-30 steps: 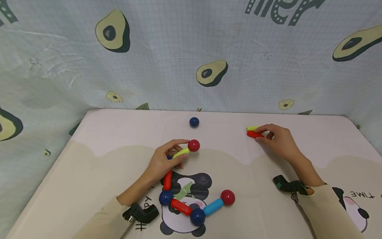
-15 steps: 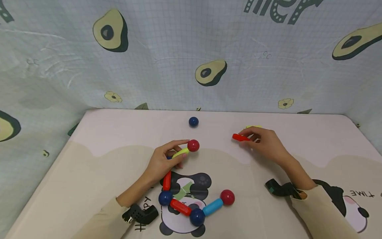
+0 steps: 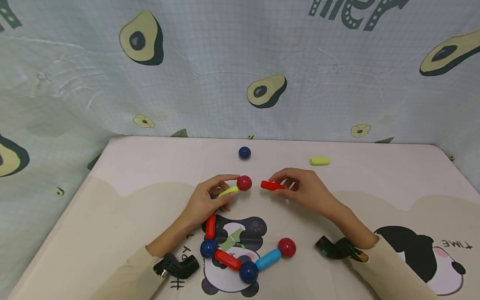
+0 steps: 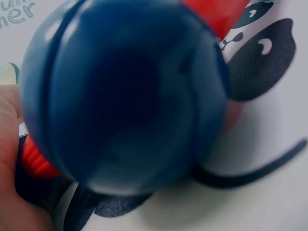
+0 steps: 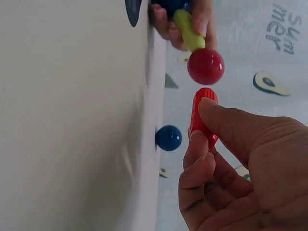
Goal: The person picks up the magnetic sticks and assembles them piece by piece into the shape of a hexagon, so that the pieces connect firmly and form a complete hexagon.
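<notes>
My left hand [image 3: 204, 200] pinches a yellow-green rod [image 3: 228, 191], and its index finger touches the red ball [image 3: 244, 183] at the rod's end. A blue ball [image 5: 173, 4] joins the rod's other end, partly covered by the hand. From there the chain runs down through red rods [image 3: 228, 260], blue balls [image 3: 248, 272] and a light blue rod [image 3: 268, 259] to another red ball [image 3: 286, 247]. A loose red rod [image 3: 272, 186] is pinched between thumb and fingers of my right hand [image 3: 309, 191]. Its tip points at the upper red ball, a small gap apart.
Near the table's [image 3: 150, 160] back edge lies a loose blue ball [image 3: 245, 153]. Farther right is a loose yellow-green rod [image 3: 320, 161]. A patterned cloth [image 3: 210, 54] hangs behind the table. Each wrist carries a black camera [image 3: 176, 266].
The right hand has carried the red rod leftward, away from the yellow-green rod, to beside the upper red ball. The left hand and the chain have stayed in place.
</notes>
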`<action>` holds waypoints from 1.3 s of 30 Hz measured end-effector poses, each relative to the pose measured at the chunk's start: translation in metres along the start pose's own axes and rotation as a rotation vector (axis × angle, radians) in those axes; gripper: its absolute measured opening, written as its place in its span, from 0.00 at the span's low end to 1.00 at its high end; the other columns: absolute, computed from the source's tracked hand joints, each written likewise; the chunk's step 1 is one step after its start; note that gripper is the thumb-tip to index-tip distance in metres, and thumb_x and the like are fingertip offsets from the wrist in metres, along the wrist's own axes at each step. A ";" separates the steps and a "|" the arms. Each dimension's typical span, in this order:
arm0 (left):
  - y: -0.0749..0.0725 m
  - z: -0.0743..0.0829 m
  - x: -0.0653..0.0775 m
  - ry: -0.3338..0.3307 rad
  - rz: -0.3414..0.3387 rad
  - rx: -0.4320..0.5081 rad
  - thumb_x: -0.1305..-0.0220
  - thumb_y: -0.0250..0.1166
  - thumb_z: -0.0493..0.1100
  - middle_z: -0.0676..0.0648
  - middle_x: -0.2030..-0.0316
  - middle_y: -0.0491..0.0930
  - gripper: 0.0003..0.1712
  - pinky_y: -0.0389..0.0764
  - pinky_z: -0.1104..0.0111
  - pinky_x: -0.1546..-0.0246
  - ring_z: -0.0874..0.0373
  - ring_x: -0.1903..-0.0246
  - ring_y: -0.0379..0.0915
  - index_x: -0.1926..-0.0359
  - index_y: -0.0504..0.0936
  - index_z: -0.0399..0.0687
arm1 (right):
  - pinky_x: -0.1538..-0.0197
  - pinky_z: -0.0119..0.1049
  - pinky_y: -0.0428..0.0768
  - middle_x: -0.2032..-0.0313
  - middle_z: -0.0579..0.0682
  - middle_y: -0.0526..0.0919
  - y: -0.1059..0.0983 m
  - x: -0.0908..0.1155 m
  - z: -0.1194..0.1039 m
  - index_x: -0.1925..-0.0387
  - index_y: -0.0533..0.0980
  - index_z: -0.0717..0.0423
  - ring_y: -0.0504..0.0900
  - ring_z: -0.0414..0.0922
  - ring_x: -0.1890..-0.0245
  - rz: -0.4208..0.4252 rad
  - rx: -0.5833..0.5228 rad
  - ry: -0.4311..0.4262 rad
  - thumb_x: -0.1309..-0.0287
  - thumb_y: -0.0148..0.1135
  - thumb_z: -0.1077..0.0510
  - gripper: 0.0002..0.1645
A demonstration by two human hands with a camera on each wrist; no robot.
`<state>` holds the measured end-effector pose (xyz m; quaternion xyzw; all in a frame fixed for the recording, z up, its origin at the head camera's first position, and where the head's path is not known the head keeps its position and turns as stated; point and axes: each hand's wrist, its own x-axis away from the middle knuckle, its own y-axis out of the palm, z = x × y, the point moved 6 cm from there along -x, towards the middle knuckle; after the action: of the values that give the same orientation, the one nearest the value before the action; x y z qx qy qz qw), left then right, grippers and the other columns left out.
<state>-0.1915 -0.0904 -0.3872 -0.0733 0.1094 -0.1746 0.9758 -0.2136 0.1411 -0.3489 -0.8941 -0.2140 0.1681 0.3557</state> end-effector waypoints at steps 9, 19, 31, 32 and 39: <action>0.000 0.000 0.001 -0.002 -0.005 -0.016 0.37 0.64 0.36 0.42 0.70 0.75 0.23 0.81 0.63 0.72 0.48 0.78 0.76 0.40 0.76 0.48 | 0.68 0.34 0.78 0.63 0.41 0.81 0.005 -0.006 -0.011 0.53 0.80 0.48 0.76 0.40 0.70 -0.007 0.035 -0.023 0.50 0.73 0.60 0.20; 0.000 0.000 0.001 -0.010 0.006 -0.013 0.37 0.64 0.36 0.42 0.70 0.75 0.23 0.82 0.64 0.72 0.49 0.78 0.76 0.41 0.76 0.48 | 0.64 0.34 0.79 0.63 0.40 0.82 0.007 -0.012 -0.013 0.53 0.81 0.48 0.77 0.38 0.69 -0.017 0.042 -0.035 0.50 0.73 0.58 0.20; -0.005 0.002 -0.004 -0.068 -0.110 -0.092 0.37 0.63 0.38 0.43 0.71 0.73 0.28 0.80 0.64 0.72 0.50 0.78 0.76 0.36 0.71 0.47 | 0.65 0.33 0.79 0.63 0.40 0.82 0.013 -0.021 -0.019 0.54 0.81 0.49 0.78 0.39 0.69 -0.019 0.014 -0.076 0.50 0.73 0.60 0.19; -0.006 0.002 -0.004 -0.083 -0.125 -0.091 0.37 0.63 0.38 0.43 0.70 0.74 0.28 0.80 0.64 0.71 0.49 0.78 0.76 0.36 0.71 0.47 | 0.65 0.33 0.79 0.63 0.40 0.82 0.013 -0.022 -0.020 0.54 0.81 0.49 0.78 0.39 0.69 -0.020 0.012 -0.078 0.50 0.73 0.60 0.19; -0.012 0.000 -0.006 -0.166 -0.197 0.027 0.37 0.64 0.37 0.39 0.64 0.72 0.27 0.80 0.65 0.71 0.48 0.79 0.75 0.38 0.67 0.44 | 0.63 0.34 0.80 0.61 0.42 0.82 0.022 -0.035 -0.027 0.53 0.81 0.50 0.78 0.40 0.66 -0.078 -0.033 -0.093 0.49 0.72 0.60 0.19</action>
<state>-0.2009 -0.0993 -0.3844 -0.0846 0.0183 -0.2644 0.9605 -0.2249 0.0941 -0.3402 -0.8822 -0.2675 0.1917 0.3368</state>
